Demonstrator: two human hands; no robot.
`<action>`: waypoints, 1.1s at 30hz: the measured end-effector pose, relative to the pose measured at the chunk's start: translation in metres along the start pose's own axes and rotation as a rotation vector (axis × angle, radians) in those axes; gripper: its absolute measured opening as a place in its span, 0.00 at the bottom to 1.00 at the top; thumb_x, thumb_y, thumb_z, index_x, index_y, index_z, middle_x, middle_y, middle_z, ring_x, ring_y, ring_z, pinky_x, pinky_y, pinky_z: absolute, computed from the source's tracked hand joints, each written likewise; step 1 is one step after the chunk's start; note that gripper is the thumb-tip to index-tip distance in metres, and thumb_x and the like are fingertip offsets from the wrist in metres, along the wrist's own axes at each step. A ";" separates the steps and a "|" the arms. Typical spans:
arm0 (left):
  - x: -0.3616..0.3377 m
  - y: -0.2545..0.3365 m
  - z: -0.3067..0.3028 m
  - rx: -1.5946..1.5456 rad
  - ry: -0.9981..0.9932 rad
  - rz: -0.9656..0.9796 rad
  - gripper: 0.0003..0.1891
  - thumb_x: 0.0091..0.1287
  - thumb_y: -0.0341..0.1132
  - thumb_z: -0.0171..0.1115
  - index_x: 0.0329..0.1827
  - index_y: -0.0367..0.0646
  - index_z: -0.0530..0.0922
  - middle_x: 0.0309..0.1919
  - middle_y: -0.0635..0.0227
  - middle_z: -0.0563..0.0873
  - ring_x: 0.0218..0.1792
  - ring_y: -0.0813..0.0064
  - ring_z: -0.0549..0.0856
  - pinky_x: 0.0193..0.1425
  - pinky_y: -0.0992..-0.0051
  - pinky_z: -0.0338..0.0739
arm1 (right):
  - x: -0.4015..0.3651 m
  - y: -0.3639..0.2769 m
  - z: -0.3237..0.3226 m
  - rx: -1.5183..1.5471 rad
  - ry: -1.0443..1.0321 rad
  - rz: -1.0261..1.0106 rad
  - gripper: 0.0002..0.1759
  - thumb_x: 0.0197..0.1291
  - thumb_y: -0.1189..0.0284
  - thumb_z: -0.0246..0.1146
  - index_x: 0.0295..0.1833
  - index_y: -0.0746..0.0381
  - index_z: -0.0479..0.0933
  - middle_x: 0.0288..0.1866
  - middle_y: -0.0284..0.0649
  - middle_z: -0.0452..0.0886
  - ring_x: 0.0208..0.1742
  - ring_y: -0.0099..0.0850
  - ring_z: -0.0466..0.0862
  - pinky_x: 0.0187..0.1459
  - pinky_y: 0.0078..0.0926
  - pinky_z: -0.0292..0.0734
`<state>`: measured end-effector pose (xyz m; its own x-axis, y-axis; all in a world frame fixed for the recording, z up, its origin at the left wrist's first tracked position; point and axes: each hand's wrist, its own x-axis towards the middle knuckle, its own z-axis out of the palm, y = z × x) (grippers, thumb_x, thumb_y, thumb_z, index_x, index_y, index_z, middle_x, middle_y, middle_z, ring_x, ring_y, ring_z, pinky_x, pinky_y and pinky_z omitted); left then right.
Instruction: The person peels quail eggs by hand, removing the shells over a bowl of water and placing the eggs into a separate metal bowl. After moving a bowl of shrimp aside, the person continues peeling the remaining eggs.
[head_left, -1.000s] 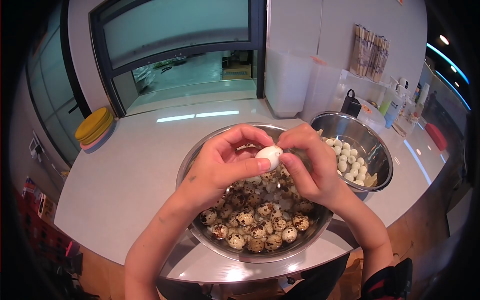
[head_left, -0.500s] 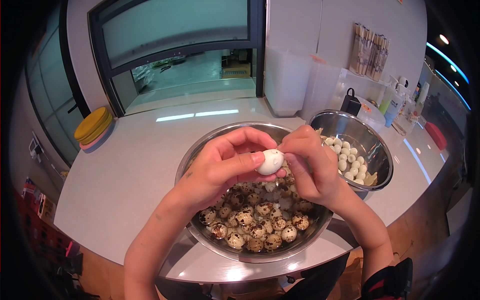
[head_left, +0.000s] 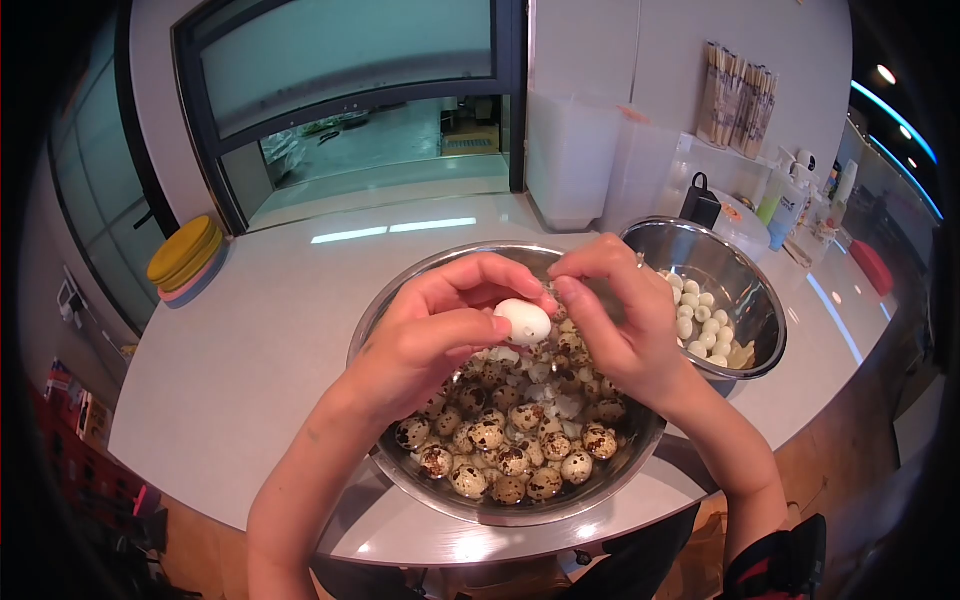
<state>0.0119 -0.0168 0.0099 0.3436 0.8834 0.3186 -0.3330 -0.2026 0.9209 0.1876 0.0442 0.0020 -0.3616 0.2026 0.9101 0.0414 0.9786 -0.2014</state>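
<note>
My left hand (head_left: 440, 320) pinches a white peeled quail egg (head_left: 524, 322) between thumb and fingers; a small mark shows on the egg's lower right. Just right of the egg, my right hand (head_left: 625, 315) has thumb and forefinger brought together, and what lies between them is too small to make out. Both hands are above a large steel bowl (head_left: 520, 515). Inside it sit several speckled quail eggs (head_left: 487, 433) in their shells, among pale shell fragments (head_left: 540, 385) in liquid.
A smaller steel bowl (head_left: 765, 310) on the right contains several peeled eggs (head_left: 710, 327). Yellow, pink and blue round items (head_left: 187, 255) are stacked at the left edge of the white counter (head_left: 240, 370). Behind stand a translucent bin (head_left: 570, 165), pump bottles (head_left: 787, 215) and wrapped chopsticks (head_left: 738, 100).
My right hand has drawn slightly up and away from the egg. In my left hand the egg has shifted a little left and turned, its mark now lower.
</note>
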 end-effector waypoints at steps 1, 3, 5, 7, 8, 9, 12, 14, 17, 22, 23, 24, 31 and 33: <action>0.000 0.000 0.000 0.006 0.012 0.022 0.13 0.53 0.28 0.54 0.43 0.39 0.73 0.41 0.61 0.79 0.44 0.72 0.79 0.48 0.77 0.72 | 0.001 0.001 0.002 -0.027 -0.029 0.016 0.04 0.52 0.82 0.58 0.35 0.66 0.71 0.28 0.41 0.74 0.28 0.36 0.76 0.32 0.26 0.71; 0.001 -0.003 -0.008 0.079 0.007 0.022 0.13 0.55 0.28 0.54 0.44 0.38 0.73 0.41 0.64 0.79 0.44 0.75 0.78 0.48 0.78 0.72 | -0.003 0.007 0.005 -0.098 -0.114 0.056 0.06 0.50 0.78 0.59 0.35 0.64 0.73 0.29 0.43 0.75 0.30 0.42 0.78 0.36 0.33 0.73; 0.001 -0.004 -0.003 0.266 0.049 -0.029 0.11 0.57 0.29 0.54 0.42 0.36 0.75 0.39 0.66 0.79 0.39 0.78 0.78 0.44 0.78 0.72 | -0.009 0.012 0.001 -0.167 -0.387 0.193 0.05 0.50 0.77 0.58 0.35 0.65 0.74 0.31 0.45 0.76 0.32 0.43 0.79 0.36 0.35 0.74; 0.003 -0.006 0.009 0.704 0.127 -0.089 0.09 0.57 0.29 0.53 0.40 0.36 0.75 0.38 0.65 0.79 0.37 0.78 0.78 0.41 0.78 0.72 | -0.010 0.013 -0.003 -0.337 -1.050 0.470 0.09 0.49 0.73 0.58 0.35 0.66 0.77 0.37 0.48 0.79 0.39 0.43 0.81 0.37 0.39 0.76; 0.006 -0.006 0.014 1.129 0.200 -0.090 0.09 0.57 0.30 0.53 0.37 0.36 0.75 0.37 0.63 0.79 0.34 0.78 0.79 0.39 0.79 0.72 | -0.016 0.011 -0.003 -0.314 -1.021 0.484 0.09 0.49 0.73 0.58 0.35 0.66 0.77 0.37 0.48 0.79 0.39 0.43 0.81 0.37 0.39 0.76; 0.013 -0.008 0.017 1.187 0.167 -0.083 0.09 0.57 0.32 0.53 0.34 0.35 0.76 0.34 0.57 0.79 0.32 0.70 0.80 0.36 0.74 0.73 | -0.020 0.010 -0.004 -0.322 -1.157 0.481 0.09 0.49 0.72 0.58 0.34 0.66 0.77 0.33 0.49 0.79 0.36 0.44 0.81 0.37 0.39 0.76; 0.041 -0.022 0.006 1.409 -0.267 -0.280 0.11 0.57 0.34 0.53 0.37 0.36 0.76 0.31 0.58 0.80 0.32 0.66 0.80 0.38 0.71 0.72 | -0.023 0.011 -0.008 -0.371 -1.244 0.468 0.09 0.47 0.71 0.59 0.32 0.65 0.78 0.31 0.49 0.80 0.36 0.43 0.82 0.37 0.38 0.76; 0.046 -0.049 0.001 1.449 -0.359 -0.260 0.11 0.57 0.33 0.53 0.38 0.35 0.75 0.32 0.55 0.80 0.33 0.62 0.80 0.40 0.69 0.72 | -0.021 0.014 -0.014 -0.446 -1.153 0.405 0.08 0.46 0.71 0.59 0.30 0.65 0.79 0.32 0.48 0.81 0.36 0.43 0.82 0.37 0.37 0.76; 0.050 -0.065 0.007 1.459 -0.511 -0.276 0.13 0.54 0.30 0.56 0.42 0.35 0.74 0.37 0.52 0.81 0.38 0.56 0.80 0.44 0.66 0.74 | -0.013 0.005 -0.025 -0.472 -1.207 0.386 0.08 0.46 0.71 0.59 0.30 0.65 0.79 0.31 0.47 0.81 0.35 0.41 0.82 0.37 0.36 0.76; 0.052 -0.059 0.016 1.364 -0.507 -0.433 0.15 0.51 0.26 0.59 0.43 0.37 0.75 0.37 0.56 0.82 0.40 0.61 0.81 0.45 0.68 0.74 | -0.003 0.002 -0.039 -0.494 -1.168 0.373 0.09 0.48 0.70 0.58 0.31 0.64 0.79 0.30 0.46 0.81 0.34 0.41 0.82 0.36 0.35 0.77; 0.055 -0.064 0.003 1.350 -0.447 -0.378 0.15 0.50 0.26 0.60 0.43 0.38 0.76 0.37 0.57 0.82 0.40 0.62 0.81 0.46 0.68 0.73 | -0.001 0.001 -0.042 -0.473 -1.093 0.357 0.10 0.49 0.70 0.57 0.31 0.64 0.79 0.29 0.46 0.81 0.33 0.42 0.82 0.36 0.35 0.77; 0.057 -0.064 -0.001 1.337 -0.390 -0.320 0.16 0.49 0.27 0.61 0.43 0.39 0.76 0.37 0.58 0.82 0.41 0.62 0.81 0.46 0.68 0.73 | 0.000 0.001 -0.044 -0.454 -1.014 0.341 0.10 0.50 0.69 0.56 0.32 0.65 0.79 0.29 0.47 0.81 0.32 0.43 0.82 0.36 0.35 0.77; 0.051 -0.039 0.017 1.276 -0.330 -0.512 0.13 0.59 0.35 0.56 0.47 0.44 0.77 0.34 0.61 0.83 0.30 0.70 0.81 0.32 0.73 0.75 | 0.001 -0.005 -0.049 -0.397 -0.970 0.307 0.12 0.54 0.65 0.55 0.35 0.62 0.77 0.27 0.47 0.80 0.32 0.44 0.81 0.35 0.38 0.76; 0.056 -0.018 0.016 1.095 -0.250 -0.698 0.13 0.64 0.37 0.52 0.47 0.42 0.77 0.34 0.61 0.83 0.26 0.75 0.81 0.28 0.76 0.74 | 0.003 -0.005 -0.053 -0.384 -0.936 0.331 0.12 0.54 0.65 0.54 0.35 0.62 0.77 0.27 0.47 0.80 0.32 0.44 0.81 0.36 0.38 0.76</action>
<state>0.0514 0.0294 0.0149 0.3435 0.8635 -0.3694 0.8154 -0.0790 0.5735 0.2355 0.0415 0.0245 -0.8440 0.5128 0.1572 0.5008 0.8584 -0.1112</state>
